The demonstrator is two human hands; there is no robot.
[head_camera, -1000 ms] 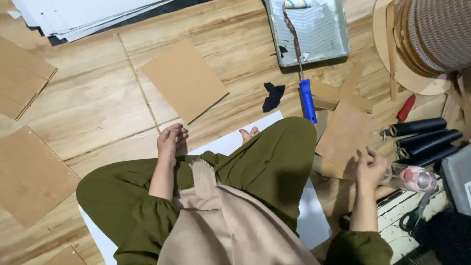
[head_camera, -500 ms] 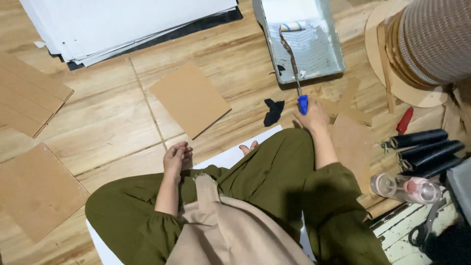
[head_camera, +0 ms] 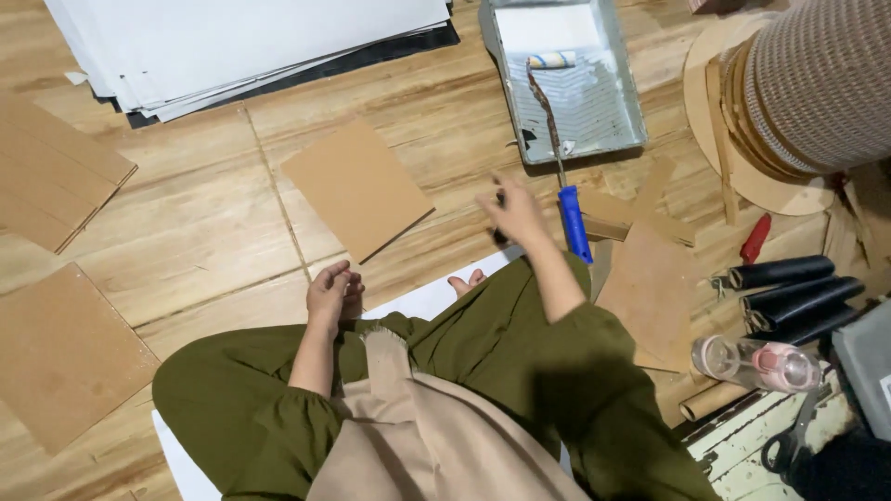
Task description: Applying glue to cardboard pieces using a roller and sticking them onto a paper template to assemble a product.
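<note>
My left hand [head_camera: 329, 292] rests with curled fingers on my foot, over a white sheet [head_camera: 422, 301] that lies under my crossed legs. My right hand [head_camera: 512, 213] is stretched forward and blurred, just left of the blue handle [head_camera: 575, 223] of a paint roller. Dark bits of a small black thing show at the hand's edges; whether the hand grips it is unclear. The roller's head [head_camera: 552, 60] lies in a grey paint tray [head_camera: 634, 102]. A brown cardboard sheet [head_camera: 357, 186] lies on the wooden floor, to the left of my right hand.
A stack of white sheets [head_camera: 251, 42] lies at the top left, more brown boards [head_camera: 65, 357] at the left. A corrugated roll [head_camera: 821, 83], black rolls [head_camera: 789, 288], a red-handled tool [head_camera: 754, 239], a clear bottle [head_camera: 756, 362] and scissors [head_camera: 789, 445] crowd the right.
My right hand has swung from the clutter at the right, past the roller handle, to the spot where the black thing lay. My left hand has stayed on my foot.
</note>
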